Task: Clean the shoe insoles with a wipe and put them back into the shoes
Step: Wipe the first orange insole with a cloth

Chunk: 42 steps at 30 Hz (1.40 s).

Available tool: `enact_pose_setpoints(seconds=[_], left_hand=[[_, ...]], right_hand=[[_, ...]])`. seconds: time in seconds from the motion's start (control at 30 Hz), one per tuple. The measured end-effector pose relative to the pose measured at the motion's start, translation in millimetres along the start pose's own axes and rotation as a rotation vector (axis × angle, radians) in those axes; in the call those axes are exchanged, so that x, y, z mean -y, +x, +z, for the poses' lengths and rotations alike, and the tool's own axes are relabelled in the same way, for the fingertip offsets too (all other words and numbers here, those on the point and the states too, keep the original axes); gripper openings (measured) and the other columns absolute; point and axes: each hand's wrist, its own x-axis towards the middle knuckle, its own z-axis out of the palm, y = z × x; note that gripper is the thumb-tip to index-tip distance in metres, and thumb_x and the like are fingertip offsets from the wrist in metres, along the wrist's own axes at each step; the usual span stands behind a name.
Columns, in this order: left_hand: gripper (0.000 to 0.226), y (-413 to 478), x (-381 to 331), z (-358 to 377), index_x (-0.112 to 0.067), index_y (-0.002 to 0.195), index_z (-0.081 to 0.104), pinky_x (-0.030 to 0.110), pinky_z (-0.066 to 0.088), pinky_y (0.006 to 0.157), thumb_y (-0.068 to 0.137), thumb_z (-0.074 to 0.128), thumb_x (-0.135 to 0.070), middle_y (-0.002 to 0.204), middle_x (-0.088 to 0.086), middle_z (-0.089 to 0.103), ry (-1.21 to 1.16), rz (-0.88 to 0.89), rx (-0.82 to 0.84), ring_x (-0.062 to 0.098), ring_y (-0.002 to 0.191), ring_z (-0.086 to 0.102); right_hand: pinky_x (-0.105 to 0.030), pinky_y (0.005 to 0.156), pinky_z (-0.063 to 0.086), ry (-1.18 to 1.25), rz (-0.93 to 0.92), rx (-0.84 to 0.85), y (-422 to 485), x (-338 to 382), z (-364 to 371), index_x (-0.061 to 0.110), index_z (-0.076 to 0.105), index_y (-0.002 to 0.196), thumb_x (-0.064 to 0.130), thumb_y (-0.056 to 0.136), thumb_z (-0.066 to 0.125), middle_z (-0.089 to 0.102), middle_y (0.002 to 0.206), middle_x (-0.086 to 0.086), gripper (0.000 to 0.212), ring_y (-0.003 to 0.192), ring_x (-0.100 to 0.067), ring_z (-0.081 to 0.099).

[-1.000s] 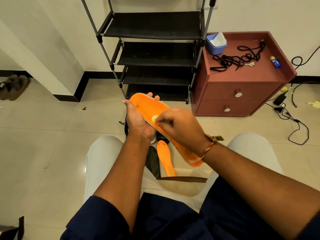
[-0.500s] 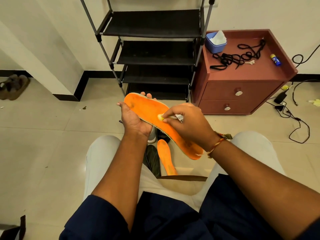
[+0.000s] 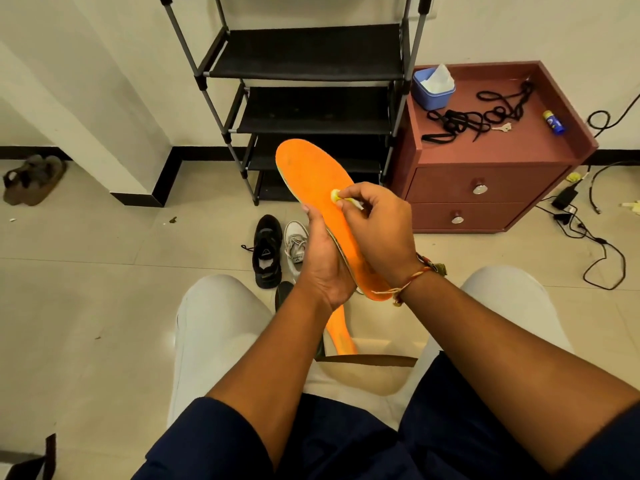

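On the floor (image 3: 104, 289) 2 shoes wait: a black sneaker (image 3: 266, 251) and, just beside it, a white sneaker (image 3: 296, 242). The left hand (image 3: 323, 268) grips the heel half of an orange insole (image 3: 311, 174), propping it tilted up so its top faces the person. The right hand (image 3: 381, 226) pinches a small balled wipe (image 3: 336, 195) against its middle (probably working a spot). A 2nd insole (image 3: 341, 336) lies on the floor between the legs.
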Motion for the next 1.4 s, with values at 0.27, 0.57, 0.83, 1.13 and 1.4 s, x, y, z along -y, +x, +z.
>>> enact_pose_setpoints(seconds=[0.27,0.57,0.83,1.13,1.4], left_hand=[[0.110,10,-20,-19,-0.008,0.139,0.057,0.042,0.050,0.100,0.083,0.006,-0.088,0.125,0.014,0.070,-0.030,0.004,-0.008,0.027,0.117,0.067],[0.104,10,-22,-17,-0.007,0.126,0.064,0.046,0.052,0.098,0.084,0.013,-0.087,0.120,0.017,0.071,-0.049,0.052,-0.008,0.031,0.114,0.068],[0.104,14,-32,-27,-0.002,0.120,0.065,0.046,0.046,0.109,0.087,0.014,-0.086,0.109,0.018,0.071,-0.101,0.152,-0.037,0.029,0.105,0.069],[0.104,21,-38,-33,0.000,0.134,0.056,0.046,0.050,0.106,0.087,0.019,-0.085,0.116,0.018,0.068,-0.197,0.226,-0.106,0.033,0.113,0.066],[0.105,25,-43,-41,-0.003,0.138,0.055,0.043,0.055,0.096,0.085,0.023,-0.087,0.115,0.016,0.068,-0.260,0.258,-0.103,0.030,0.104,0.068]], right_hand=[[-0.032,0.069,0.048,-0.267,-0.256,0.130,-27,1,10,0.029,0.079,0.092,0.026,0.084,0.074,0.071,0.083,0.005,0.010,0.087,-0.016,0.056],[-0.041,0.074,0.048,-0.437,-0.321,0.110,-7,-6,-6,0.028,0.078,0.093,0.034,0.088,0.069,0.072,0.082,0.007,0.012,0.085,-0.020,0.058],[-0.034,0.076,0.046,-0.384,-0.325,0.161,-14,-9,-10,0.024,0.078,0.090,0.030,0.086,0.071,0.074,0.084,0.006,0.009,0.084,-0.020,0.060],[-0.031,0.072,0.043,-0.306,-0.394,0.317,-41,4,-4,0.025,0.076,0.091,0.033,0.088,0.071,0.072,0.086,0.007,0.009,0.082,-0.015,0.057],[-0.031,0.073,0.047,-0.310,-0.334,0.308,-43,6,-9,0.026,0.077,0.093,0.034,0.088,0.072,0.073,0.089,0.008,0.011,0.085,-0.014,0.058]])
